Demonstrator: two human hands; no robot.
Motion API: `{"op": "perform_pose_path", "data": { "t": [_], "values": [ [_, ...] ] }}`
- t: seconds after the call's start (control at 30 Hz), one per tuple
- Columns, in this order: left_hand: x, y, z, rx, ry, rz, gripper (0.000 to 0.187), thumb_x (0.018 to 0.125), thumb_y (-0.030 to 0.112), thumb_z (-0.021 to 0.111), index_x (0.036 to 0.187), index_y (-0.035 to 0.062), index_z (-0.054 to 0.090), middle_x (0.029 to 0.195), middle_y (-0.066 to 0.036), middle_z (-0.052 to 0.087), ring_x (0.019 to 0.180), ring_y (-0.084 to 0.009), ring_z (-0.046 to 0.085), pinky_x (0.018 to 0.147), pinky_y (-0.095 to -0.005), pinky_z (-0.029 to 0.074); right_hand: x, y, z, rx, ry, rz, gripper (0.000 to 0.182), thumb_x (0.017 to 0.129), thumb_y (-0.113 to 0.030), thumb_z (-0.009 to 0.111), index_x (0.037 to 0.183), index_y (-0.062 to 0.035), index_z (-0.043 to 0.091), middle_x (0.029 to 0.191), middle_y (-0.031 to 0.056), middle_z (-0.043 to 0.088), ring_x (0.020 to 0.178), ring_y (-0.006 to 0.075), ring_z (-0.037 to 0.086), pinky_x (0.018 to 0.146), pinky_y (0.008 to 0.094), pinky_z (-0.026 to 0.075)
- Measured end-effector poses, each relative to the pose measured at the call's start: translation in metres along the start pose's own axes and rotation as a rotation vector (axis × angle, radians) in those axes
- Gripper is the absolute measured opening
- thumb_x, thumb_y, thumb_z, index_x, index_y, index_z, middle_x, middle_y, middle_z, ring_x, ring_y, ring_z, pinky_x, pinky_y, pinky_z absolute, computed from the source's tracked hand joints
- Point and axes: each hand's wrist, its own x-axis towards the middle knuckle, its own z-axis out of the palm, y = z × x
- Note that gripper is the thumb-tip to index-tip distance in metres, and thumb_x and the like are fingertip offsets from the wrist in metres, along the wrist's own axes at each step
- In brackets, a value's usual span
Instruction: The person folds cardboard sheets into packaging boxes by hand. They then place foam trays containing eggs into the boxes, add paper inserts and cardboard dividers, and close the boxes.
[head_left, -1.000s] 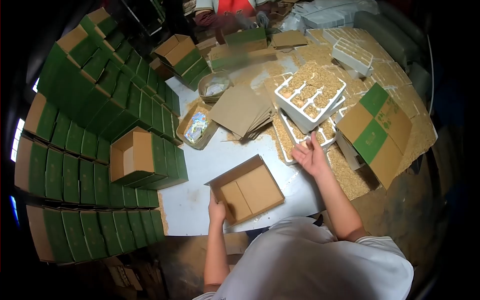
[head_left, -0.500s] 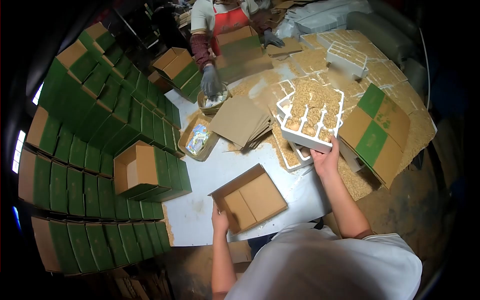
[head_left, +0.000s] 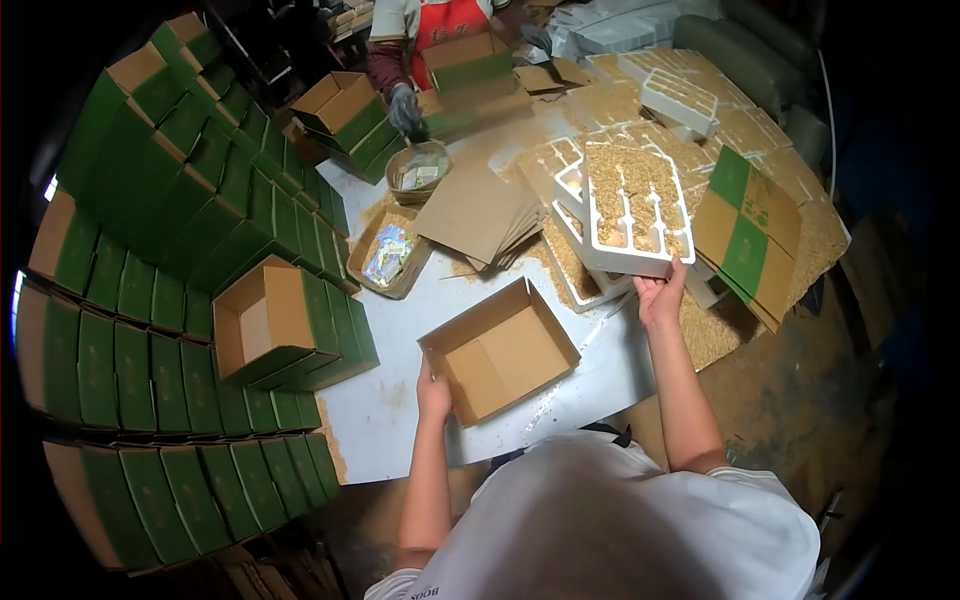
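My left hand [head_left: 433,396] is closed on the left wall of an open cardboard box [head_left: 510,362], whose inside shows bare brown card. My right hand [head_left: 661,298] grips the near edge of a white foam tray [head_left: 628,262]. Its slots are filled with tan shavings, and pale rounded shapes show in the near ends. The tray overlaps other foam trays [head_left: 578,285] beneath it. Just right of it leans a green-and-brown cardboard piece [head_left: 748,235].
Green boxes [head_left: 180,370] stand stacked along the left. Two baskets [head_left: 400,290] with small packets and flat cardboard sheets [head_left: 480,215] lie on the white table [head_left: 385,425]. Across it, a person's gloved hand [head_left: 405,112] is near the far basket. More shavings-filled trays [head_left: 770,140] lie at back right.
The tray in my right hand has swung from a slant to nearly straight, and loose shavings on it look more level. The co-worker's gloved hand has left the far basket.
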Motion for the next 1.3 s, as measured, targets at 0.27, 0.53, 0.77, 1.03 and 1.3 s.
{"op": "perform_pose_path", "data": {
  "t": [0.27, 0.53, 0.77, 1.03, 1.3],
  "values": [
    [0.038, 0.026, 0.02, 0.16, -0.061, 0.059, 0.069, 0.087, 0.005, 0.045, 0.154, 0.0188, 0.04, 0.137, -0.021, 0.061, 0.126, -0.0329, 0.059, 0.106, -0.0376, 0.043, 0.003, 0.006, -0.015, 0.008, 0.049, 0.001, 0.06, 0.093, -0.037, 0.051, 0.143, -0.0064, 0.042, 0.143, 0.0138, 0.05, 0.128, 0.0315, 0.052, 0.107, 0.0521, 0.043],
    [0.057, 0.037, 0.03, 0.12, -0.114, 0.095, 0.071, 0.084, 0.004, 0.049, 0.154, 0.0158, 0.042, 0.142, -0.02, 0.057, 0.13, -0.0328, 0.056, 0.107, -0.0354, 0.042, -0.001, -0.04, -0.032, -0.122, -0.187, 0.045, 0.06, 0.089, -0.034, 0.053, 0.141, -0.0049, 0.045, 0.141, 0.0149, 0.054, 0.127, 0.0336, 0.056, 0.106, 0.0547, 0.047],
    [0.104, 0.016, 0.052, 0.013, -0.178, 0.114, 0.06, 0.093, 0.024, 0.065, 0.148, 0.0078, 0.048, 0.131, -0.02, 0.065, 0.121, -0.0272, 0.062, 0.103, -0.0339, 0.046, -0.008, -0.013, -0.007, -0.249, -0.506, 0.377, 0.063, 0.09, -0.029, 0.05, 0.146, -0.002, 0.039, 0.143, 0.0205, 0.052, 0.128, 0.0385, 0.056, 0.106, 0.0601, 0.048],
    [0.087, 0.047, 0.038, -0.152, -0.226, -0.063, 0.038, 0.095, 0.015, 0.063, 0.131, 0.004, 0.065, 0.117, -0.011, 0.071, 0.106, -0.0185, 0.064, 0.095, -0.0328, 0.049, 0.022, 0.054, 0.01, -0.429, -0.637, 0.562, 0.06, 0.092, -0.028, 0.051, 0.143, 0.002, 0.039, 0.143, 0.0223, 0.051, 0.125, 0.0371, 0.059, 0.105, 0.0518, 0.051],
    [0.098, 0.046, 0.033, -0.319, -0.308, -0.102, 0.056, 0.096, 0.034, 0.065, 0.142, 0.0018, 0.056, 0.13, -0.012, 0.066, 0.112, -0.0176, 0.062, 0.098, -0.0307, 0.048, 0.044, 0.042, 0.001, -0.589, -0.749, 0.604, 0.063, 0.091, -0.034, 0.049, 0.142, 0.0015, 0.041, 0.136, 0.0213, 0.058, 0.12, 0.0338, 0.063, 0.103, 0.0496, 0.053]
  ]
}}
